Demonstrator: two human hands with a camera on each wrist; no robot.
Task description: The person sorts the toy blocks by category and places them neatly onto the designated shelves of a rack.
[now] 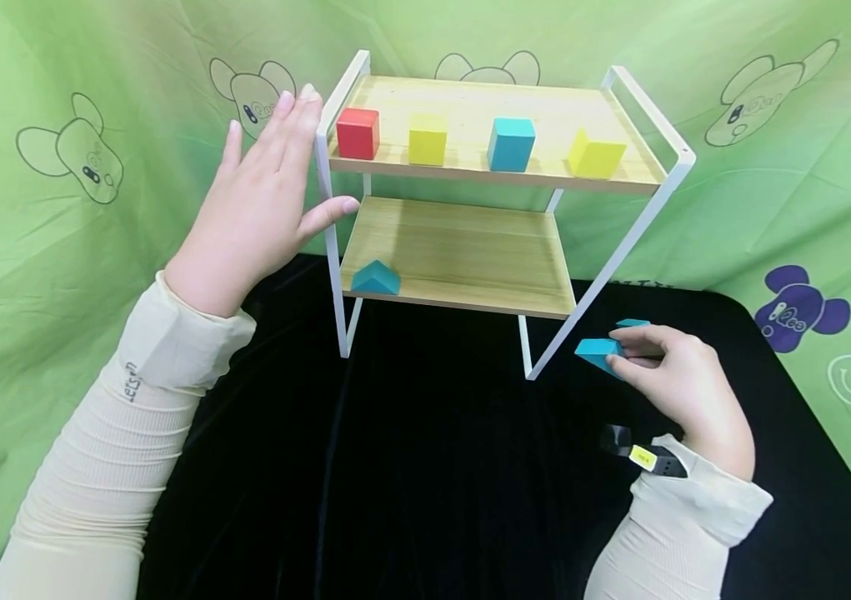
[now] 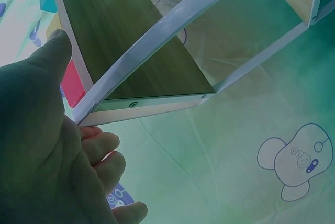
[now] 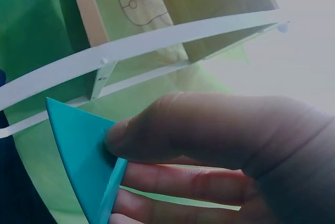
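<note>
A green cloth backdrop point(image 1: 57, 275) printed with cartoon mice hangs all round, and a black cloth point(image 1: 425, 483) covers the table beneath. On it stands a two-tier shelf rack point(image 1: 470, 242) with a white metal frame and wooden boards. The left hand point(image 1: 263, 200) lies flat against the rack's left upright, fingers straight and together, thumb reaching toward the frame near the lower board; it grips nothing. The left wrist view shows that palm just beside the white frame bar from below. Along the top board sit four blocks in a row: a red cube point(image 1: 357, 132), a yellow cube point(image 1: 428, 139), a blue cube point(image 1: 511, 143) and a yellow wedge-like block point(image 1: 596, 154). On the lower board, at its front left corner, rests a blue house-shaped block point(image 1: 376, 278). Low on the right, just beside the rack's front right leg, the right hand point(image 1: 683, 392) pinches a blue triangular block point(image 1: 598, 352) between thumb and fingers, above the black cloth. Another small blue block point(image 1: 632, 323) peeks out just behind those fingers.
</note>
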